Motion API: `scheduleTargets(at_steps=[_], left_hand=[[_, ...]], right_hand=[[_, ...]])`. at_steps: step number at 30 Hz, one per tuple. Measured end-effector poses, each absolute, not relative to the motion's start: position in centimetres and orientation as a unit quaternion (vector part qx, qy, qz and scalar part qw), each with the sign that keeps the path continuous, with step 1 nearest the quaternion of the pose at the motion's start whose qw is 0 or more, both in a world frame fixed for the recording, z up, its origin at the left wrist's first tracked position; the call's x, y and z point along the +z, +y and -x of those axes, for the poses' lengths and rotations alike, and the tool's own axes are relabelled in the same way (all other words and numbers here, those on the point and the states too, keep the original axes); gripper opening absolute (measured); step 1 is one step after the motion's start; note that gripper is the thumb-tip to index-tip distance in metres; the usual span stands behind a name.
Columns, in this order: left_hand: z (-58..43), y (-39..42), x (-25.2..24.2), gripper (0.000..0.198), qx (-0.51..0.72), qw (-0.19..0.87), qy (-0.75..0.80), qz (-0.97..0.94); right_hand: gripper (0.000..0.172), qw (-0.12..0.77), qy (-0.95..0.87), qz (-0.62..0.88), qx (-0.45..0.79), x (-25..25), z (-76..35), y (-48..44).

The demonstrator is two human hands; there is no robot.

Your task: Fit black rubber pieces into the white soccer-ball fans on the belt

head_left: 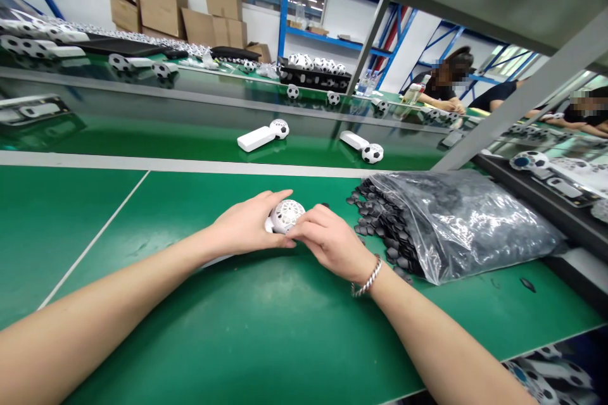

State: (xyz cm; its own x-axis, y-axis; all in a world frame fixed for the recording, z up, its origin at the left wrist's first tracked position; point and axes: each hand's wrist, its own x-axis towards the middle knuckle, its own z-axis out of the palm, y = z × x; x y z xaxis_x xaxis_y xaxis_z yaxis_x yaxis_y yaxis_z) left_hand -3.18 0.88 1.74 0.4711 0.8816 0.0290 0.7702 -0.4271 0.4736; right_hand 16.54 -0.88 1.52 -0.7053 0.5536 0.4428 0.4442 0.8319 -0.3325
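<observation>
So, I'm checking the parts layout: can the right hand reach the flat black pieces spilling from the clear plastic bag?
Likely yes: the right hand is beside the black pieces, and nothing visible blocks the way.

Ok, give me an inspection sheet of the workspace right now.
Surface: green worktop, glossy, with a white line.
Work items: white ball-headed device between the hands; black pieces at the mouth of a plastic bag.
Clutter: stray black piece near the bag.
Hands: left hand holds the device; right hand has its fingertips at the ball.
Cables: nothing seen.
Surroundings: two similar devices beyond; cardboard boxes; other people.
</observation>
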Motion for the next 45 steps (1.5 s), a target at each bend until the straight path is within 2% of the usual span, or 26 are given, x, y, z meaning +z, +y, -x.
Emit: scheduleTargets(at_steps=[5,8,11,15,22,24,27,31,34,37,41,45], left_hand=[[2.9,0.8,2.0,0.073,0.148,0.209,0.485,-0.836],[2.9,0.7,2.1,0.065,0.151,0.208,0.481,-0.838],[2.9,0.8,2.1,0.063,0.151,0.205,0.487,-0.836],[2.7,0.8,2.1,0.061,0.152,0.194,0.503,-0.828],[2.5,0.6,2.1,0.058,0.154,0.21,0.515,-0.817],[2.6,0.5,2.1,0.063,0.148,0.214,0.514,-0.817],[2.8,0.5,2.3,0.068,0.126,0.212,0.517,-0.82],[3.1,0.9,2.5,0.055,0.105,0.129,0.475,-0.864],[3.3,1.3,2.5,0.059,0.105,0.062,0.442,-0.889],[3.5,1.5,2.3,0.058,0.115,0.041,0.438,-0.891],[3.6,1.8,1.9,0.058,0.125,0.055,0.43,-0.892],[3.7,2.0,1.8,0.057,0.137,0.071,0.421,-0.894]], right_hand=[[0.012,0.341,-0.873,0.32,0.139,0.6,-15.8,-0.9],[0.033,0.376,-0.831,0.37,0.176,0.0,-15.9,-0.5],[0.049,0.341,-0.821,0.396,0.23,-0.3,-16.1,-0.1],[0.044,0.284,-0.835,0.389,0.267,-0.3,-15.8,0.1],[0.035,0.299,-0.824,0.406,0.258,0.2,-15.5,0.3],[0.03,0.317,-0.809,0.436,0.234,0.1,-16.6,1.3],[0.026,0.321,-0.777,0.524,0.136,-0.4,-18.5,2.9],[0.02,0.225,-0.777,0.577,0.11,-1.2,-20.0,4.2],[0.01,0.208,-0.782,0.576,0.117,-1.4,-20.1,4.4],[0.009,0.239,-0.786,0.546,0.163,-1.0,-19.8,4.1],[0.016,0.332,-0.77,0.479,0.259,0.5,-19.0,2.6],[0.013,0.377,-0.712,0.427,0.41,2.0,-17.8,0.9]])
